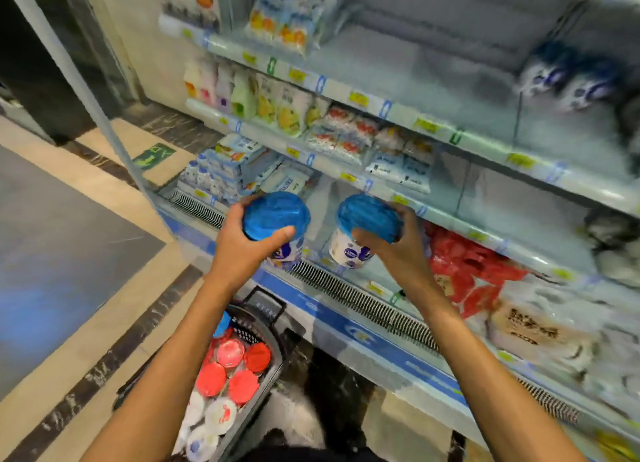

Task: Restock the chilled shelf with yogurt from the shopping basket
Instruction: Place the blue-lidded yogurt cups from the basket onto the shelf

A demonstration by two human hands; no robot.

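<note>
Restocking at a supermarket: a person reaches both bare arms toward an open chiller (363, 337), one blue-lidded yogurt tub in each of the hands. The left hand (239, 253) grasps a yogurt tub (277, 214) from the near side, with the thumb laid over the edge of the lid and the fingers wrapped behind the white cup. The right hand (401, 253) grasps a second tub (369, 219) in much the same way, thumb against the front of the lid and fingers curled round its far side.

Both tubs are tilted, with their lids turned toward the camera. They are held in the air just above the chiller's vent grille (346, 295), at the mouth of its lowest deck and under the edge of the shelf (460, 229) above that deck. The two tubs are near each other but apart.

Red packets (460, 264) lie in the lowest deck toward the chiller's right end. The chiller's higher shelves carry rows of pale pouches (277, 111), and yellow price tags (349, 177) run along the shelf edges. The right end of the chiller is blurred.

On the floor (69, 219) in front of the chiller, under the left forearm, stands a dark shopping basket (252, 333). It holds more yogurt: red-lidded cups (242, 385) packed together, white-topped cups (220, 415) on the side away from the chiller, and one blue lid (221, 324) showing beside the forearm.
</note>
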